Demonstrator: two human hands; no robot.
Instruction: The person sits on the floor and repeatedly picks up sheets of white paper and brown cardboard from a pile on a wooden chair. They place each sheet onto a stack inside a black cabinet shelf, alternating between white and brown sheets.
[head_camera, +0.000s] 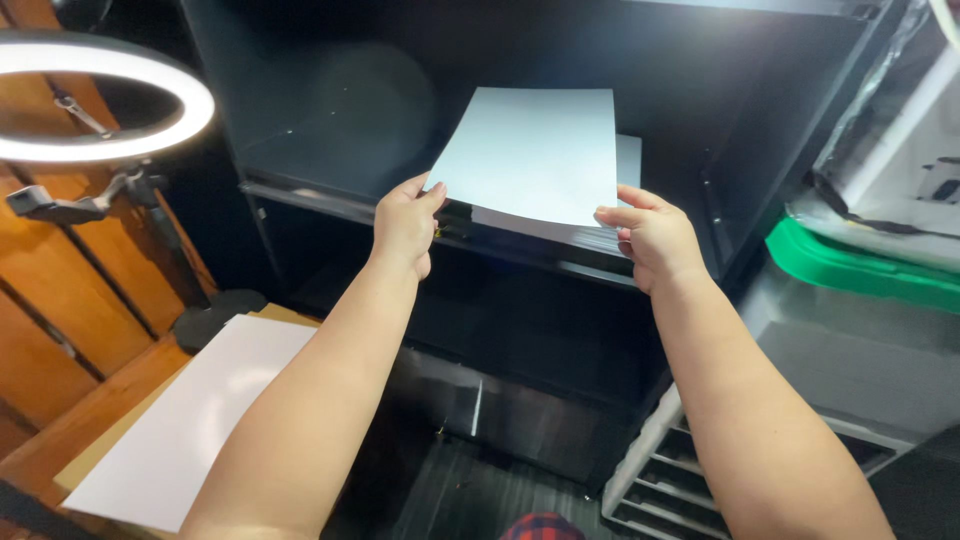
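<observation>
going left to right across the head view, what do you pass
ring light → white sheet on the wooden table → left hand → sheet of paper held over the black shelf → right hand → green lid

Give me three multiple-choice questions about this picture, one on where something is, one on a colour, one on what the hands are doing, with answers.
1. Where does the stack of paper lie?
A. on the black shelf
B. on the floor
C. on the ring light

2. What colour is the lid at right?
A. red
B. green
C. yellow

3. How is the top sheet held?
A. left hand alone
B. right hand alone
C. both hands, at its near corners

Answers: 1 A, the stack rests at the shelf's front edge. 2 B, the lid's rim is plainly green. 3 C, the left hand and right hand each pinch a corner.
</observation>
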